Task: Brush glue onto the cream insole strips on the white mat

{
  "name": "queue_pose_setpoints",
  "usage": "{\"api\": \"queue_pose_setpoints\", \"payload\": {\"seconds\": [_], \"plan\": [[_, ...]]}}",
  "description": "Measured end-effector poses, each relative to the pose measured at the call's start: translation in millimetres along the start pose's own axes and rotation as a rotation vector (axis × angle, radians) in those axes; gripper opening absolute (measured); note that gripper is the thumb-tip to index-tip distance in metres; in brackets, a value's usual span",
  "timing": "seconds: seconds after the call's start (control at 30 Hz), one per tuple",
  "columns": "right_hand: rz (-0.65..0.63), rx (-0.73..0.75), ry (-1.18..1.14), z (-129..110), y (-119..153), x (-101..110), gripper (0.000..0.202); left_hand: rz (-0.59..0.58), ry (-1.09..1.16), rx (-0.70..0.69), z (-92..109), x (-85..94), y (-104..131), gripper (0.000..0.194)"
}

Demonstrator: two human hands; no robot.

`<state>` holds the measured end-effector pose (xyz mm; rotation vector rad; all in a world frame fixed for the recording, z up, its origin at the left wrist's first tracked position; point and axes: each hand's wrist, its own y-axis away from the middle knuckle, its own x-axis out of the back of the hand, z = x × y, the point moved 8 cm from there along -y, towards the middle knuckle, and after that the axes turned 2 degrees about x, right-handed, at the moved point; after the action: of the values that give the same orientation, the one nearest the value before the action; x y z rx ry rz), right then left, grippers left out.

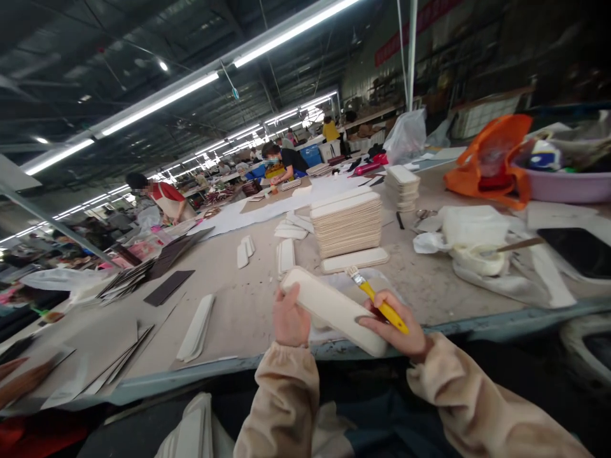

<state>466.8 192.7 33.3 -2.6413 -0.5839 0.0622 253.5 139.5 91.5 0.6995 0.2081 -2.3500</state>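
Between my two hands a long cream-coloured board with rounded ends (334, 307) is held tilted above the table's front edge. My left hand (291, 317) is closed on its upper left end, thumb on top. My right hand (398, 326) grips a yellow-handled paintbrush (382, 305), bristles pointing up and away, and its fingers also pinch the board's lower right part. Just behind stands a tall stack of similar cream boards (347, 222), with another low board (356, 261) lying in front of it.
Right of the stack are a glue-smeared tub (477, 235) with a stick across it, a dark phone-like slab (580, 251), an orange bag (491, 162) and a purple basin (568, 183). Small cream strips (196, 327) lie left. Another person's hand (28, 375) is at the left edge.
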Motion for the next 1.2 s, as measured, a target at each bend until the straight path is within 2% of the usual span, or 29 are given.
{"api": "queue_pose_setpoints", "payload": {"seconds": [0.1, 0.23, 0.37, 0.53, 0.63, 0.73, 0.8, 0.93, 1.07, 1.2], "plan": [[0.003, -0.03, -0.019, 6, 0, 1, 0.041, 0.087, 0.034, -0.016, 6, 19.9, -11, 0.026], [0.077, -0.095, -0.072, 12, 0, 2, 0.04, 0.169, 0.034, -0.054, 6, 38.9, -15, 0.024], [0.156, -0.125, -0.072, 12, -2, 6, 0.038, 0.212, 0.018, -0.063, -1, 48.9, -14, 0.025], [0.217, -0.107, -0.017, 9, -2, 13, 0.036, 0.23, -0.053, -0.099, -2, 53.4, -13, 0.024], [0.248, -0.084, -0.001, 9, -1, 17, 0.034, 0.182, -0.073, -0.092, -3, 52.9, -13, 0.022], [0.336, -0.058, -0.001, 12, -1, 29, 0.034, 0.116, -0.034, 0.012, -14, 54.5, -16, 0.023], [0.439, -0.05, -0.028, 16, -3, 43, 0.036, 0.074, -0.084, 0.106, -24, 56.4, -18, 0.025], [0.625, -0.044, -0.03, 30, -17, 79, 0.042, -0.072, -0.351, 0.248, -45, 50.9, -30, 0.03], [0.705, -0.105, 0.119, 51, -45, 113, 0.045, -0.178, -0.562, 0.342, -70, 34.2, -56, 0.033], [0.713, -0.152, 0.336, 70, -80, 134, 0.045, -0.194, -0.711, 0.377, -95, 16.3, -97, 0.033]]}}
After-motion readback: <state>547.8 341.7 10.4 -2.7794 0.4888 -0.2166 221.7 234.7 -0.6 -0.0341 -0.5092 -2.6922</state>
